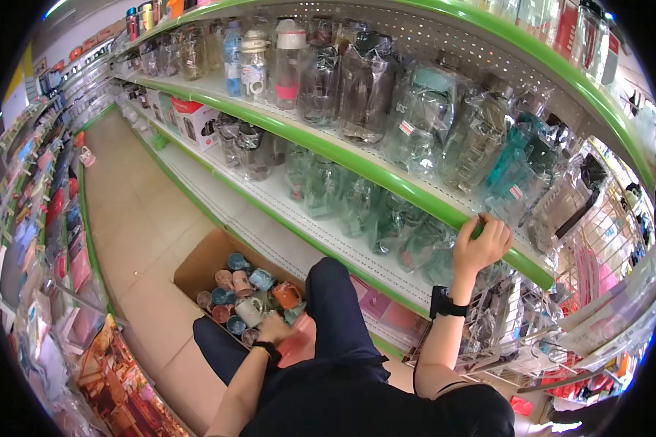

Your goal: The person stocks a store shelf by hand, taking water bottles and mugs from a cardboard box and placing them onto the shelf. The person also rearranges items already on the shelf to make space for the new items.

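My right hand [482, 239] is closed over the green front edge of the shelf [423, 191], fingers curled round the rail. Down between my knees, my left hand [275, 329] is at the near side of an open cardboard box [197, 262]. Its fingers look curled, but what they hold, if anything, is hidden. Cups and mugs fill the box: a pale mug [249, 312] is closest to the hand, an orange mug [286, 295] lies to the right, and a blue cup [237, 261] is at the far end. A flat pink surface [299, 344] shows beside my left hand.
Plastic-wrapped bottles and jugs [368, 87] line the upper shelf. Greenish glass vessels [357, 207] stand on the one below. A wire rack [503, 328] is on the right. Packed goods [36, 233] border the tiled aisle [124, 197] on the left.
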The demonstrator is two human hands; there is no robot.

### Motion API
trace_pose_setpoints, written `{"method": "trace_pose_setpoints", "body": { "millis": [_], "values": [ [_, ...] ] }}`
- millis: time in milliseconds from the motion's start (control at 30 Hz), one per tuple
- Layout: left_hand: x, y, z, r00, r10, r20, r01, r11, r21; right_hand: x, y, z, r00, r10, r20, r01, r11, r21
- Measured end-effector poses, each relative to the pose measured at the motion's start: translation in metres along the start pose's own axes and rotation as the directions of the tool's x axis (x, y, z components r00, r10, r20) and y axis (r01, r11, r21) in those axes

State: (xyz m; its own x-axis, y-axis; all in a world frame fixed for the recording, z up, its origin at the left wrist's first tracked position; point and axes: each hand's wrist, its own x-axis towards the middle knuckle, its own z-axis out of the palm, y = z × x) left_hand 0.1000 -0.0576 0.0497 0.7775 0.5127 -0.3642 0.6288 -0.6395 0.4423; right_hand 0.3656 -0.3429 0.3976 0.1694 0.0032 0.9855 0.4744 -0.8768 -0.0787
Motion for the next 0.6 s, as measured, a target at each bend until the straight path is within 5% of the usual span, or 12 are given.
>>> {"method": "trace_pose_setpoints", "body": {
  "millis": [33, 100, 167, 333, 433, 467, 533, 600],
  "values": [
    [-0.002, -0.024, 0.02, 0.982, 0.032, 0.186, -0.037, 0.999, 0.026, 0.0, -0.001, 0.002, 1.0, 0.008, -0.006, -0.008, 1.0, -0.006],
    [-0.001, -0.087, 0.093, 0.972, 0.05, 0.23, 0.007, 0.971, -0.239, -0.001, 0.001, 0.0, 1.0, 0.007, -0.009, -0.007, 0.999, -0.05],
    [0.017, -0.103, 0.121, 0.956, -0.106, 0.274, 0.155, 0.974, -0.166, -0.001, 0.001, -0.001, 0.999, 0.049, 0.017, -0.049, 0.999, 0.004],
    [0.018, -0.08, 0.087, 0.936, -0.156, 0.316, 0.14, 0.987, 0.075, 0.001, 0.002, -0.008, 0.999, 0.018, 0.038, -0.019, 0.999, 0.04],
    [0.057, -0.054, 0.021, 0.897, 0.072, 0.436, -0.161, 0.972, 0.17, 0.002, -0.001, -0.012, 0.997, 0.029, 0.068, -0.033, 0.998, 0.059],
    [0.074, -0.027, -0.032, 0.902, 0.181, 0.391, -0.275, 0.94, 0.2, 0.003, 0.0, -0.01, 0.997, 0.024, 0.07, -0.028, 0.998, 0.053],
    [0.092, 0.042, -0.16, 0.925, 0.38, -0.02, -0.372, 0.913, 0.167, 0.001, 0.001, -0.006, 0.998, 0.03, 0.054, -0.033, 0.998, 0.047],
    [0.092, 0.123, -0.274, 0.693, 0.392, -0.605, -0.396, 0.908, 0.134, 0.0, 0.001, -0.004, 0.999, 0.032, 0.026, -0.033, 0.999, 0.028]
  ]
}}
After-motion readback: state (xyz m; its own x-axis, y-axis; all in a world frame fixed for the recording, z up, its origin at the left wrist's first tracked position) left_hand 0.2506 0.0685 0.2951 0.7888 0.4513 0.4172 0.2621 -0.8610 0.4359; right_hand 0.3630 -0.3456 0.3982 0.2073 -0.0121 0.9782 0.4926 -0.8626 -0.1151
